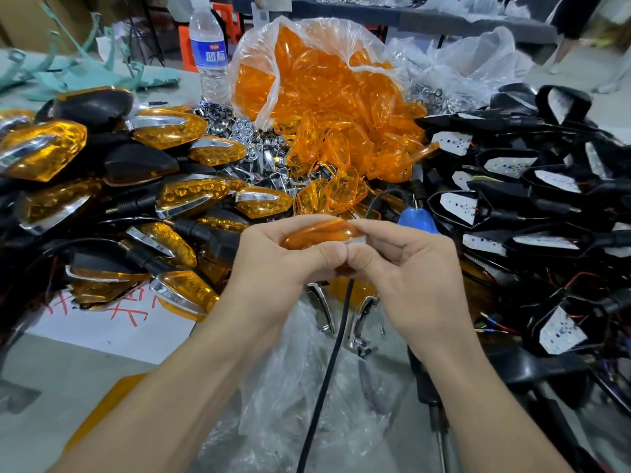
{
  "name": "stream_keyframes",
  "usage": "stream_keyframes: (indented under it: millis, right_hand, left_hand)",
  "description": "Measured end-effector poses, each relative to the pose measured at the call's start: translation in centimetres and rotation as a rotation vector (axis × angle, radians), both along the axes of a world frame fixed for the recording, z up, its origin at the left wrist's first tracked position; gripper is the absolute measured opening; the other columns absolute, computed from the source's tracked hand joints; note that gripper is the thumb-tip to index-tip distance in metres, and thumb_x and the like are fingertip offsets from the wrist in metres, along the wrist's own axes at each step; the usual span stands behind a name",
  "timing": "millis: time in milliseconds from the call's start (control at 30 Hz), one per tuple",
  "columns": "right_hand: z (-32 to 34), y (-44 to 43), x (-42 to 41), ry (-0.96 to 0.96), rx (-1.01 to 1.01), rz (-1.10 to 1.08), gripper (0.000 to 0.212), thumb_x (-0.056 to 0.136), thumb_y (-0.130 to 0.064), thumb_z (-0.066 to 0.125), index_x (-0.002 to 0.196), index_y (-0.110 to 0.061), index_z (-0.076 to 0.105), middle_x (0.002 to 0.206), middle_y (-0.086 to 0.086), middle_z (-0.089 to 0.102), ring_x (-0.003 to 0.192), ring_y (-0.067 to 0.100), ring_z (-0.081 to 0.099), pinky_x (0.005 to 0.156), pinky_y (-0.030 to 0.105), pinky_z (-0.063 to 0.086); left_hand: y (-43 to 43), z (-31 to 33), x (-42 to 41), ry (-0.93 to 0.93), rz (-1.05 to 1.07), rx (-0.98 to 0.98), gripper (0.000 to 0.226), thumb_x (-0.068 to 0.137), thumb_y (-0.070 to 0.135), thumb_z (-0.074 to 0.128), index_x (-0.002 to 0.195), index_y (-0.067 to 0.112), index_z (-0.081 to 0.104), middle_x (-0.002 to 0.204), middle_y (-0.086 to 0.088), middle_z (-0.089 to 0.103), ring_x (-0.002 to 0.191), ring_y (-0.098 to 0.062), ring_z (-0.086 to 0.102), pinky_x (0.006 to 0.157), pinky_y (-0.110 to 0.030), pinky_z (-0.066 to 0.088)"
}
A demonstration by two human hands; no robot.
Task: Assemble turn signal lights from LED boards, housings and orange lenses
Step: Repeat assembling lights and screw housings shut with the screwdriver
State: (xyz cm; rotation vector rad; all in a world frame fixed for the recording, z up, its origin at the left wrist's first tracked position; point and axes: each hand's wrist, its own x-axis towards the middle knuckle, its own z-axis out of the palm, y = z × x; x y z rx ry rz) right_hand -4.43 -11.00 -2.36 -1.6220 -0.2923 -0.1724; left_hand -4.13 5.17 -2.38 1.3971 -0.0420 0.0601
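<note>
At centre: orange lens (321,233) lengthwise left-right, both hands gripping.

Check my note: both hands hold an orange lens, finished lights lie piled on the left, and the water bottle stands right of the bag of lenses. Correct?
No. The head view shows the water bottle left of the bag of lenses, not right. The rest holds: left hand and right hand hold an orange lens, and finished lights lie piled on the left.

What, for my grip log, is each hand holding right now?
Left hand: closed, pinching the orange lens.
Right hand: closed, pinching the same lens at its other end.
</note>
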Motion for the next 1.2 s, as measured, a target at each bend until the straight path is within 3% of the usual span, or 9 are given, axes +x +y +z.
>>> stream_keyframes:
  millis: [167,300,400,533,600,733,833,967,1200]
  right_hand:
    - [0.3,-0.4,-0.6,-0.076,-0.150,-0.167,0.035,0.086,-0.001,0.080,0.106,-0.030,0.080,0.091,-0.018,0.080,0.088,0.003,0.077,0.082,0.027,0.063]
    - [0.6,0.6,-1.6,-0.269,-0.275,-0.273,0.029,0.079,-0.006,0.088,0.097,-0.028,0.082,0.087,-0.020,0.076,0.078,-0.001,0.073,0.072,0.009,0.054]
    - [0.7,0.8,-1.6,-0.165,-0.350,-0.261,0.024,0.067,-0.022,0.095,0.079,-0.027,0.074,0.070,-0.014,0.071,0.064,0.006,0.066,0.056,0.014,0.050]
    - [0.3,1.3,-1.5,-0.185,-0.807,-0.302,0.038,0.074,-0.033,0.087,0.066,-0.025,0.050,0.061,-0.009,0.056,0.062,0.012,0.049,0.063,0.027,0.038]
    - [0.3,2.0,-1.8,-0.349,-0.918,-0.389,0.027,0.079,-0.026,0.080,0.067,-0.028,0.056,0.065,-0.010,0.059,0.069,0.014,0.049,0.074,0.032,0.032]
    - [0.2,1.3,-1.4,-0.288,-0.733,-0.308,0.017,0.089,-0.025,0.071,0.074,-0.029,0.063,0.066,-0.013,0.059,0.073,0.012,0.046,0.070,0.032,0.035]
    - [-0.3,1.1,-1.3,-0.093,-0.627,-0.166,0.039,0.099,-0.029,0.065,0.070,-0.045,0.045,0.061,-0.015,0.052,0.060,0.012,0.048,0.053,0.025,0.034]
    - [-1.1,1.6,-1.3,-0.042,-0.668,-0.177,0.033,0.104,-0.036,0.055,0.074,-0.028,0.044,0.056,-0.004,0.048,0.053,0.016,0.045,0.049,0.039,0.037]
    - [-0.8,2.4,-1.5,-0.089,-0.608,-0.227,0.042,0.106,-0.043,0.046,0.070,-0.022,0.040,0.053,-0.005,0.041,0.052,0.016,0.040,0.049,0.032,0.032]
  left_hand:
    - [-0.4,0.2,0.0,0.031,-0.077,-0.053,0.026,0.090,0.024,0.069,0.112,0.030,0.082,0.115,-0.002,0.079,0.107,-0.020,0.075,0.085,-0.030,0.062]
    - [0.0,0.5,-0.2,0.038,0.017,-0.078,0.028,0.102,0.009,0.060,0.098,0.023,0.084,0.103,-0.008,0.081,0.094,-0.022,0.078,0.074,-0.026,0.061]
    - [0.1,0.4,-0.2,0.050,0.079,-0.034,0.031,0.100,0.005,0.060,0.093,0.023,0.085,0.096,-0.008,0.081,0.087,-0.024,0.078,0.070,-0.028,0.061]
    - [-0.2,-0.4,-0.5,-0.137,0.124,0.494,0.028,0.098,0.015,0.067,0.107,0.037,0.082,0.099,0.020,0.079,0.100,-0.003,0.073,0.088,-0.029,0.062]
    - [-0.3,-0.4,-0.5,-0.147,0.140,0.599,0.026,0.098,0.025,0.068,0.118,0.038,0.077,0.108,0.025,0.076,0.107,0.006,0.069,0.094,-0.026,0.059]
    - [0.8,0.4,0.0,-0.007,-0.062,0.142,0.032,0.089,0.035,0.070,0.120,0.031,0.077,0.103,-0.001,0.081,0.091,-0.014,0.078,0.071,-0.025,0.062]
    - [1.0,0.2,0.1,-0.143,0.042,0.243,0.018,0.095,0.019,0.072,0.099,0.031,0.084,0.082,-0.004,0.080,0.071,-0.018,0.077,0.059,-0.023,0.061]
    - [0.4,-0.2,0.1,-0.265,0.171,0.406,0.029,0.097,0.012,0.072,0.099,0.041,0.078,0.070,0.009,0.077,0.054,-0.014,0.073,0.052,-0.023,0.060]
    - [0.7,-0.4,1.1,-0.075,0.222,0.216,0.024,0.096,0.007,0.070,0.100,0.029,0.080,0.053,-0.011,0.067,0.035,-0.020,0.057,0.036,-0.023,0.045]
